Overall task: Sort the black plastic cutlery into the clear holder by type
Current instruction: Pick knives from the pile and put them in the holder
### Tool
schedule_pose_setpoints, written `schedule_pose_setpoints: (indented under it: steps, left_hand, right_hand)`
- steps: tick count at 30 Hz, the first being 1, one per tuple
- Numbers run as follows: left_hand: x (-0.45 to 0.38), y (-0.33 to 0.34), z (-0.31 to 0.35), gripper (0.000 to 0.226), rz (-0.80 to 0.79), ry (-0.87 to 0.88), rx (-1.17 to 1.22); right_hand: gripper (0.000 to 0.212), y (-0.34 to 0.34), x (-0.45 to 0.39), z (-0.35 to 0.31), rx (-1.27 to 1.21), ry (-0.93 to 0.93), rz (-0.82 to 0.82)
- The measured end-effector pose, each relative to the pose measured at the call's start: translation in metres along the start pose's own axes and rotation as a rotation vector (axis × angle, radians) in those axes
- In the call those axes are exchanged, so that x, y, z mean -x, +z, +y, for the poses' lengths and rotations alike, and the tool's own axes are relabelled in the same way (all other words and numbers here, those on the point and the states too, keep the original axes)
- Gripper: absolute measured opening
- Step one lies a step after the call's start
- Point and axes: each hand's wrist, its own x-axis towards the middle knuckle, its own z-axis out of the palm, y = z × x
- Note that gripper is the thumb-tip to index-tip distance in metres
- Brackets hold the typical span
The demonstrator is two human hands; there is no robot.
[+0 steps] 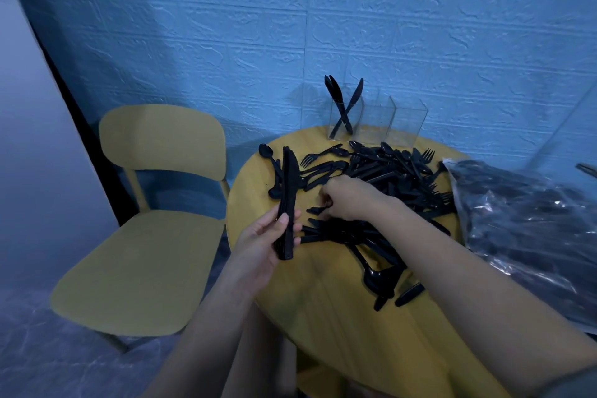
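Your left hand held a bundle of black knives in a curled grip; your right hand pinched a knife from the cutlery pile on the yellow worktop. The clear holder stood behind, three knives in its left compartment.

Pretty dim shot with a cold blue cast over everything. Black cutlery pile is mostly one dark blob, hard to pick out detail. Plastic bag catches a few small white glints. Wide-angle bends the edges, and the forearms up close look soft.
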Motion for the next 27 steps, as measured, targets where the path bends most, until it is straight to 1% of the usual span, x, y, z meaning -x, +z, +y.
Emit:
schedule_pose_setpoints:
  steps: [3, 5, 7, 11, 14, 18, 20, 23, 26, 27]
  left_hand:
    - [0.0, -0.001, -0.001, 0.022, -0.004, -0.008, -0.002]
    - [-0.001, -0.003, -0.001, 0.026, -0.004, -0.013, 0.009]
    - [-0.002, -0.005, -0.001, 0.031, -0.003, -0.021, 0.024]
    - [-0.005, -0.008, 0.001, 0.036, 0.005, -0.028, 0.028]
    - [-0.007, -0.009, 0.002, 0.034, 0.014, -0.017, 0.029]
    - [-0.008, -0.011, 0.002, 0.033, 0.011, -0.015, 0.032]
    - [-0.008, -0.011, 0.001, 0.035, 0.008, -0.021, 0.039]
    - [-0.01, -0.011, 0.001, 0.036, 0.006, -0.03, 0.042]
    - [-0.013, -0.011, 0.002, 0.038, 0.008, -0.036, 0.044]
    - [-0.013, -0.011, 0.002, 0.038, 0.008, -0.037, 0.044]
  right_hand:
    - [0.028, 0.002, -0.01, -0.001, -0.009, 0.009, -0.012]
    - [0.022, 0.002, -0.015, 0.0, -0.076, 0.004, -0.024]
    - [0.017, 0.0, -0.019, 0.001, -0.177, 0.001, 0.009]
    - [0.019, -0.01, -0.025, 0.006, -0.461, 0.047, 0.141]
    - [0.023, -0.019, -0.03, 0.014, -0.674, 0.115, 0.24]
    - [0.017, -0.031, -0.035, 0.024, -0.887, 0.185, 0.334]
    - [0.016, -0.035, -0.037, 0.03, -1.006, 0.223, 0.413]
    - [0.024, -0.038, -0.039, 0.036, -1.146, 0.284, 0.544]
    - [0.007, -0.038, -0.043, 0.044, -1.26, 0.317, 0.609]
    - [0.008, -0.038, -0.043, 0.046, -1.262, 0.329, 0.625]
